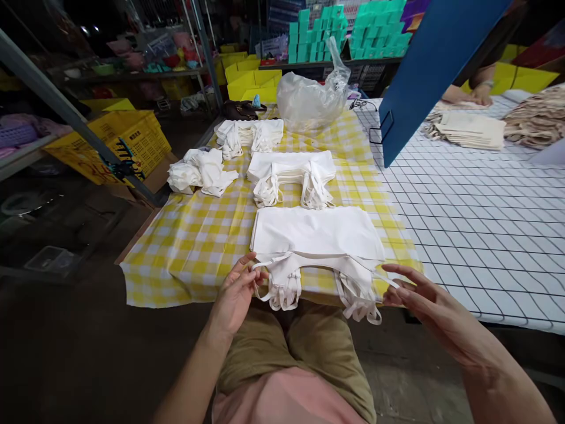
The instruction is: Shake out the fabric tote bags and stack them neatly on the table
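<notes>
A stack of white strapped garments (318, 232) lies flat at the near edge of the table, its straps bunched in two clusters that hang toward me. My left hand (237, 288) pinches a thin white strap at the stack's left side. At the right side, my right hand (415, 291) grips another strap of the top garment between thumb and fingers. Just behind is a second white stack (293, 166) with looped straps, and farther back a third stack (249, 132). A loose crumpled white pile (200, 171) sits to the left of them.
Yellow checked cloth (176, 235) covers my table. A clear plastic bag (309, 100) stands at the back. To the right rise a blue panel (435, 76) and beige fabric stacks (472, 129), near another person's hands (479, 94). A yellow crate (128, 141) is at left.
</notes>
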`<state>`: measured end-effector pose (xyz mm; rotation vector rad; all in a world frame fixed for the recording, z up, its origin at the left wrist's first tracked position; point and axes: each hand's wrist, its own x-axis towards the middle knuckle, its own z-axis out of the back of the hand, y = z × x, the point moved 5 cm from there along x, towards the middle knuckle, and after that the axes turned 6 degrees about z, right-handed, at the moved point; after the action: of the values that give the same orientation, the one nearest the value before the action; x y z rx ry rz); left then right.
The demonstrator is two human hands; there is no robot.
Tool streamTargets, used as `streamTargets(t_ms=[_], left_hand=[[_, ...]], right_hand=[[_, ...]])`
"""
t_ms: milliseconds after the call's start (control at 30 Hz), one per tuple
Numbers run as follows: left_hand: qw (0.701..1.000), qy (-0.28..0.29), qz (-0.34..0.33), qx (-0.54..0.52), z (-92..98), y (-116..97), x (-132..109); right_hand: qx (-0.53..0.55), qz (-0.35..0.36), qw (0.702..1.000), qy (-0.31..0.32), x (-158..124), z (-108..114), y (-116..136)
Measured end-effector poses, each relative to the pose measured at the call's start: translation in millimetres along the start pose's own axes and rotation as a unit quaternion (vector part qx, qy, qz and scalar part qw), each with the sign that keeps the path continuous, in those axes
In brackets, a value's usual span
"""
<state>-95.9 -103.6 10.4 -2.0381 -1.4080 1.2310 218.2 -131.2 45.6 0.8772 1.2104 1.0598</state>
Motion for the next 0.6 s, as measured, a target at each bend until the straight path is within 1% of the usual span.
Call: streamTargets(t_ms=[100,200,367,467,600], left_hand=[[1.000,0.008,0.011,-0.019,-2.0,0.7,-8.0],[1.000,0.008,0.012,-0.025,-3.2,-3.5,-17.1],[1.000,-0.011,-0.001,-0.016,-3.3,-10.3,-28.7],[1.000,-0.010,0.009,0.011,-3.9,-8.3,-32.6],[0.999,-0.005,0.024,0.049,-3.0,-1.8,-34.0]], right_hand=[[-0.006,0.021,1.000,-0.016,-8.3,5.5,3.0],[0.013,0.046,0.998,-0.028,-15.8,9.8,9.1],[0.049,0.077,0.996,-0.020,-29.0,8.3,22.5],[0.023,0.077,0.997,-0.014,-37.4,6.2,29.9],[0.000,0.064,0.998,0.012,-46.0,5.3,32.7]])
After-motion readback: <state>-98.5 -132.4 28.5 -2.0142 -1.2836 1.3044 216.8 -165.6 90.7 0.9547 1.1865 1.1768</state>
